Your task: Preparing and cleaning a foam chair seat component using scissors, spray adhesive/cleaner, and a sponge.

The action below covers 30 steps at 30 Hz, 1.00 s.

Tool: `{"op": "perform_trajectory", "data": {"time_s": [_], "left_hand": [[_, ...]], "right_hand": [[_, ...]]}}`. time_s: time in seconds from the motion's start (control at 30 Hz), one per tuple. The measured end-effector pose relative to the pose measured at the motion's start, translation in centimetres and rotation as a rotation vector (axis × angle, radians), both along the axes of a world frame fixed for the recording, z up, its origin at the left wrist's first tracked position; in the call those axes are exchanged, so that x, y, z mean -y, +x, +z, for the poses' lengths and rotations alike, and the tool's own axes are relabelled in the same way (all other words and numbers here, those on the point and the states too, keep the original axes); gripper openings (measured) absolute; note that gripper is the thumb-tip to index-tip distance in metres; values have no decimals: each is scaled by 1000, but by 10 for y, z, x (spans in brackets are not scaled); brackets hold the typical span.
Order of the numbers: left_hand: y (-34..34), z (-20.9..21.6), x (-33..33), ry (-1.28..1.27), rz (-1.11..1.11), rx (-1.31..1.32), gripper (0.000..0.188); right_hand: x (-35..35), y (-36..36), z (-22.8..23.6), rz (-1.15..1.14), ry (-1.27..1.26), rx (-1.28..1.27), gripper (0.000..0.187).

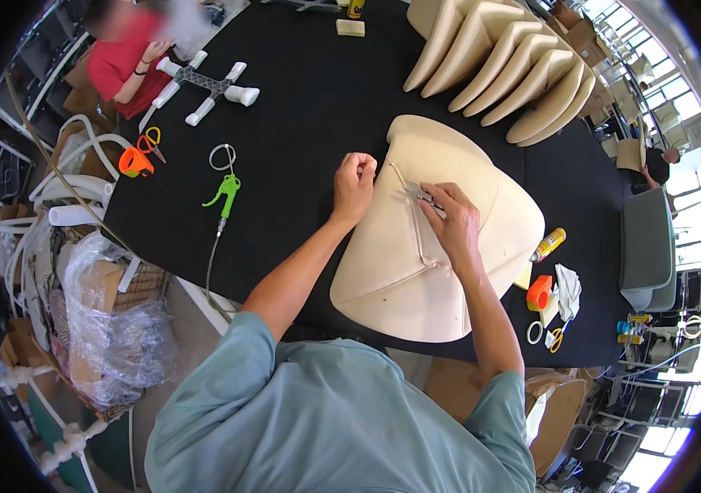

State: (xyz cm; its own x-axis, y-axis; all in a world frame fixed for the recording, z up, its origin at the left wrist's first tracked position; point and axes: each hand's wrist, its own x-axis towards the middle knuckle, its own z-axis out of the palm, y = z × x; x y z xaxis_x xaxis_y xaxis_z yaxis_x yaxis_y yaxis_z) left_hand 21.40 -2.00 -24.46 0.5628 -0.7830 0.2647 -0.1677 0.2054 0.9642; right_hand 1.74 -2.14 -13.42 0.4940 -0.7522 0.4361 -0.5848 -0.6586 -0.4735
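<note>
A cream padded chair shell (482, 181) lies on the black-covered table in front of me, with seams and a cord-like piping strip along its left part. My right hand (454, 220) is closed round a small silver metal tool (413, 190), its tip close to the piping near the upper left seam; its exact kind is hard to see. At the shell's left edge is my left hand (354, 187), fingers curled together in a pinch. What it holds, if anything, is hidden.
Several cream shells (490, 62) stand stacked at the far right. Right of my work lie a yellow spray can (549, 244), an orange tape roll (539, 292) and yellow scissors (558, 337). A green air gun (225, 195) and white-wrapped chair base (206, 85) lie left; a co-worker (120, 66) stands beyond.
</note>
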Motion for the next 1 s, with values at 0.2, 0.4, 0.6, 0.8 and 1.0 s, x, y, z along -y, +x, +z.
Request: {"op": "perform_trajectory", "data": {"time_s": [0.2,0.4,0.6,0.8,1.0], "left_hand": [[33,-28,-35,-91,40,-514,37],[61,-64,-113,368,108,-837,43],[42,-117,-196,519,73,-703,26],[-2,-126,-266,499,-76,67,8],[-36,-105,-262,282,-206,499,12]], "right_hand": [[32,26,1,93,-102,-143,24],[47,66,-3,268,-246,-50,26],[-46,50,-107,564,-51,-122,31],[-169,-6,-133,197,1223,116,27],[-212,-82,-146,-69,1352,399,26]]}}
